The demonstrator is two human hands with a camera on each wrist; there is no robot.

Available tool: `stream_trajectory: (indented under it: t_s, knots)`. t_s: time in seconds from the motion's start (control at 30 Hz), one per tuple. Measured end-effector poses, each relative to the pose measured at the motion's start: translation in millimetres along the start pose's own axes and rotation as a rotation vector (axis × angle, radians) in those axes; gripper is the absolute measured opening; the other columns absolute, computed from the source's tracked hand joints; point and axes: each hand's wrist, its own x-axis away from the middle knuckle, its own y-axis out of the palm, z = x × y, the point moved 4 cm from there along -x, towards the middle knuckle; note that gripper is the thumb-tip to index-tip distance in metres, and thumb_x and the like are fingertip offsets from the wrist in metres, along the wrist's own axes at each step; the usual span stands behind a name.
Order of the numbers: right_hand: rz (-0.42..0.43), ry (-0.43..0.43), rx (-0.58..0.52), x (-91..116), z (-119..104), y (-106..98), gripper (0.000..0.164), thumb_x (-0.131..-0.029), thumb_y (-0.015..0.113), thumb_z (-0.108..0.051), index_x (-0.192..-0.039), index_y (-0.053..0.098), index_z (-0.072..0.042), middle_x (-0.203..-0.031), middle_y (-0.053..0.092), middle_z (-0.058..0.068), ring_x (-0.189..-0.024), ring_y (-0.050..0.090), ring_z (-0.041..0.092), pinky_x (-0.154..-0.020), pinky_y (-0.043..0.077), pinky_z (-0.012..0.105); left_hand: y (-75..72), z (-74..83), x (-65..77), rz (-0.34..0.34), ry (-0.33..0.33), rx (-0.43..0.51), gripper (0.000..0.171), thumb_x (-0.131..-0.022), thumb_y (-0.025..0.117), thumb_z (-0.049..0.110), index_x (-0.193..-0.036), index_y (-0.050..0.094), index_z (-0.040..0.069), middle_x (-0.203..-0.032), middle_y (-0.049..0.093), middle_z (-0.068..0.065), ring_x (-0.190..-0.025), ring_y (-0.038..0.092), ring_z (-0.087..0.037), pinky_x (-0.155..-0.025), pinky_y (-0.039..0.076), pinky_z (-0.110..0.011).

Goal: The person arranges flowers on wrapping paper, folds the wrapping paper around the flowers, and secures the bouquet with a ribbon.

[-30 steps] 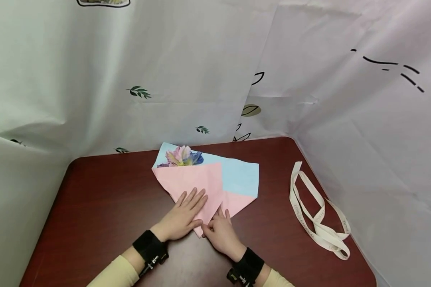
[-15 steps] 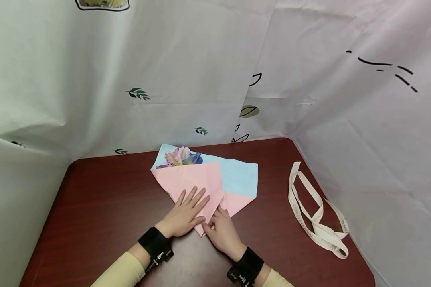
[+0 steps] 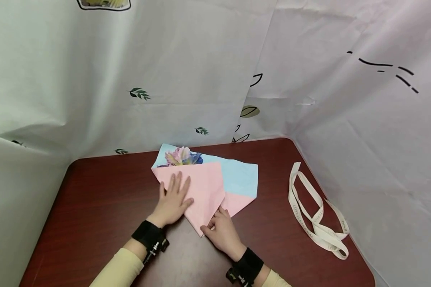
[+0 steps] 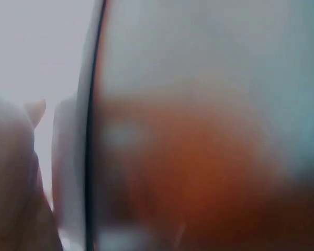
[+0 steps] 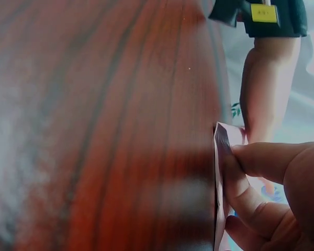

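Observation:
A sheet of wrapping paper [image 3: 204, 183], pink outside and light blue inside, lies folded to a point around a pink, yellow and blue flower [image 3: 182, 156]. Only the blossom shows above the pink flap; whatever is below it is covered. My left hand [image 3: 170, 203] rests on the flap's left side with fingers spread. Down at the narrow end, my right hand [image 3: 223, 233] pinches the paper, its index finger reaching under the flap's right edge. In the right wrist view, the thumb and fingers hold the folded paper edge [image 5: 221, 183]. The left wrist view is mostly blurred.
A loosely looped cream ribbon [image 3: 321, 231] with printed lettering lies on the right side of the dark red wooden table [image 3: 104, 191]. White printed curtains [image 3: 186, 71] hang close behind the table and along its sides.
My left hand has slid up and to the left over the pink flap, away from the narrow end. The right hand has kept its place at the point.

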Motion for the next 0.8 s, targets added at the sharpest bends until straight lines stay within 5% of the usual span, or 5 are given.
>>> stream_trajectory:
  t_s: [0.13,0.27,0.57,0.8]
  knots:
    - [-0.027,0.015,0.001,-0.5,0.7,2.5,0.026,-0.085,0.081,-0.03,-0.063,0.074,-0.017,-0.123,0.068,0.011,-0.143,0.04,0.039,-0.111,0.028,0.067,-9.1,-21.1,1.3,-0.026,-0.164,0.002,0.086,-0.099,0.055,0.054,-0.163,0.018,0.009,-0.167,0.001,-0.025,-0.153,-0.001,-0.046,-0.113,-0.002,-0.073]
    - [-0.038,0.021,-0.01,-1.0,0.7,2.6,0.025,-0.083,0.083,-0.031,-0.063,0.076,-0.018,-0.148,0.052,0.019,-0.147,0.03,0.044,-0.11,0.026,0.073,-8.9,-25.6,7.9,-0.127,-0.189,0.013,0.094,-0.097,0.056,0.06,-0.163,0.016,0.007,-0.166,-0.003,-0.027,-0.152,-0.002,-0.048,-0.113,-0.003,-0.074]
    - [0.009,0.071,-0.039,-3.5,-0.8,2.4,0.044,-0.1,0.063,-0.041,-0.06,0.071,-0.023,-0.129,0.067,0.01,-0.144,0.036,0.044,-0.112,0.024,0.071,-6.8,-26.0,17.2,-0.205,-0.176,0.007,0.097,-0.094,0.054,0.068,-0.163,0.017,0.012,-0.168,-0.004,-0.022,-0.154,-0.004,-0.044,-0.111,-0.007,-0.075]
    - [0.055,0.082,0.0,-5.2,-0.1,1.3,0.036,-0.093,0.073,-0.028,-0.06,0.069,-0.016,-0.102,0.07,0.01,-0.138,0.045,0.043,-0.113,0.031,0.063,-7.6,-26.0,22.2,-0.24,-0.173,0.048,0.101,-0.089,0.06,0.069,-0.162,0.021,0.011,-0.168,0.0,-0.023,-0.153,-0.001,-0.046,-0.108,-0.01,-0.077]
